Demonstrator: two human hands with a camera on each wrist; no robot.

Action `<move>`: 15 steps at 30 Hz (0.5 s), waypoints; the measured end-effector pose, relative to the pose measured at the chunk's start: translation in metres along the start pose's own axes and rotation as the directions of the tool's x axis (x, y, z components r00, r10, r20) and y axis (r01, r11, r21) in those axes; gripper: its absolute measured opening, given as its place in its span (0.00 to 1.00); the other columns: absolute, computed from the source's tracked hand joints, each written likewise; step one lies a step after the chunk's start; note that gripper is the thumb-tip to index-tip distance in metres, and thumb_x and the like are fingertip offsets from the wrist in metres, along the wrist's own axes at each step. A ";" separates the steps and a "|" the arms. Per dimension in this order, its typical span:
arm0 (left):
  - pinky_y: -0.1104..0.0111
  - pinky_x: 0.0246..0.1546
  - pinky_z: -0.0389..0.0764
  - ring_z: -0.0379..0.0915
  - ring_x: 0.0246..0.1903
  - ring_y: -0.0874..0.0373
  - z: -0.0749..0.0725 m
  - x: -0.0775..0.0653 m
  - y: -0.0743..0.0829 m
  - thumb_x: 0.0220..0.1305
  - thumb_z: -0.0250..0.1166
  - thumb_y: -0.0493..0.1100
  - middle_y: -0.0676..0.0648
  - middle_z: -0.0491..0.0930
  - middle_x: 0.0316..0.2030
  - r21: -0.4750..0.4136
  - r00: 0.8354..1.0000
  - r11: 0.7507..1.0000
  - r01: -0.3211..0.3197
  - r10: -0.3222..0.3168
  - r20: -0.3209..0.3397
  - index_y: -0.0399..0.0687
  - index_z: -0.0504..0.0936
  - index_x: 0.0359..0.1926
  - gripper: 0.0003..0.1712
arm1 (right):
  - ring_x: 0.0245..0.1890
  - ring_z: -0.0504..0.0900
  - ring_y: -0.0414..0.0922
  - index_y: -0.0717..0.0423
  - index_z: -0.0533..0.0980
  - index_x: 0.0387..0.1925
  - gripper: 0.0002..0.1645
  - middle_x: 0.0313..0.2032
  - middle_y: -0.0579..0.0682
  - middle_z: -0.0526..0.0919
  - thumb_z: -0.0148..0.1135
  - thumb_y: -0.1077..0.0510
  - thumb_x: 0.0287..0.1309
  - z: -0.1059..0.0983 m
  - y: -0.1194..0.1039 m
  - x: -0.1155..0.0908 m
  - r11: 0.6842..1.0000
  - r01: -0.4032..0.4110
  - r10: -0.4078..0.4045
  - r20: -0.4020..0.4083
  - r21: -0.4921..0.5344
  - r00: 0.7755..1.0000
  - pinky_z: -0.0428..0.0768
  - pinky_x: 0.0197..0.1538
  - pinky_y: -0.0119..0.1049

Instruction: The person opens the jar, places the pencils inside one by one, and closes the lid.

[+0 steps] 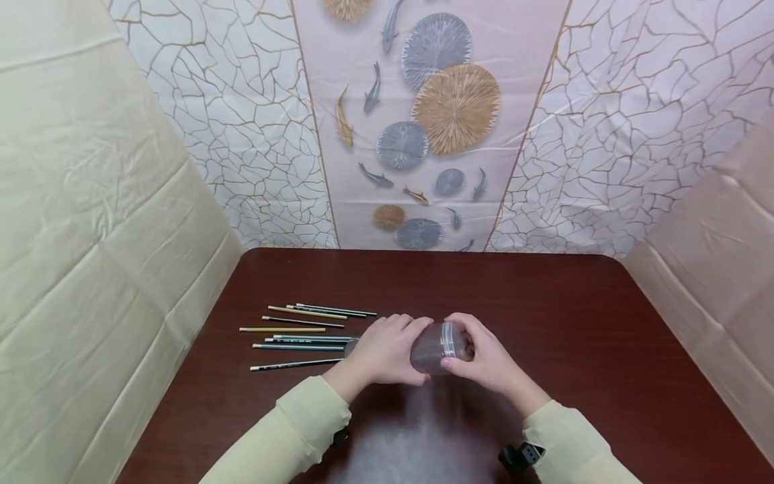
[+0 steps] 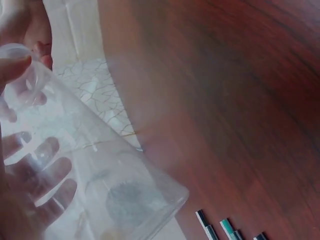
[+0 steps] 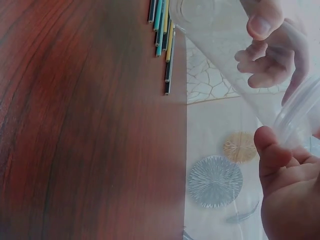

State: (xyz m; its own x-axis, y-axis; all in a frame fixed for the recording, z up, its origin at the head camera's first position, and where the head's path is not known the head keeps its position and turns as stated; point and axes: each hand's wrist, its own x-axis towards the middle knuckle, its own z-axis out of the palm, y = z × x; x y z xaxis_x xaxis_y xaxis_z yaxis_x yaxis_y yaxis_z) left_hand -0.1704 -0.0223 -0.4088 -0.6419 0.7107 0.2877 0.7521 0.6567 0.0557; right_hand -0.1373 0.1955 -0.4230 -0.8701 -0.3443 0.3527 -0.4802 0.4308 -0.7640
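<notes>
A clear plastic container, tapered, is held on its side above the table by both hands. My left hand grips round its body; in the left wrist view the fingers show through the clear wall. With thumb and fingers, my right hand holds the narrower end, at a ridged rim. The wider end points left, toward the pencils, and is mostly hidden behind the left hand in the head view. Whether this end is open cannot be seen.
Several pencils, yellow, green and black, lie roughly parallel on the dark wooden table, left of the hands. Some of their right ends are hidden by the left hand and container. Cloth walls enclose the back and sides.
</notes>
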 end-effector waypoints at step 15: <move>0.72 0.38 0.72 0.68 0.40 0.65 -0.005 0.011 -0.011 0.34 0.73 0.63 0.62 0.76 0.41 -0.368 0.971 0.927 0.074 0.017 0.239 0.59 0.71 0.57 0.44 | 0.37 0.72 0.46 0.57 0.70 0.51 0.35 0.44 0.50 0.69 0.73 0.63 0.37 0.003 -0.006 -0.003 0.975 0.207 -0.211 -0.035 -0.084 0.977 0.76 0.31 0.36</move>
State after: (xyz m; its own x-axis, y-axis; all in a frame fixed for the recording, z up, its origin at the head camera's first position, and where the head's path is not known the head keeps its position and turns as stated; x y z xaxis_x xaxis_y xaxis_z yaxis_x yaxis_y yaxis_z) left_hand -0.1849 -0.0233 -0.4019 -0.6458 0.7618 0.0515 0.7046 0.5687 0.4244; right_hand -0.1313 0.1919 -0.4212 -0.7528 -0.3977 0.5245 -0.6576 0.4184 -0.6265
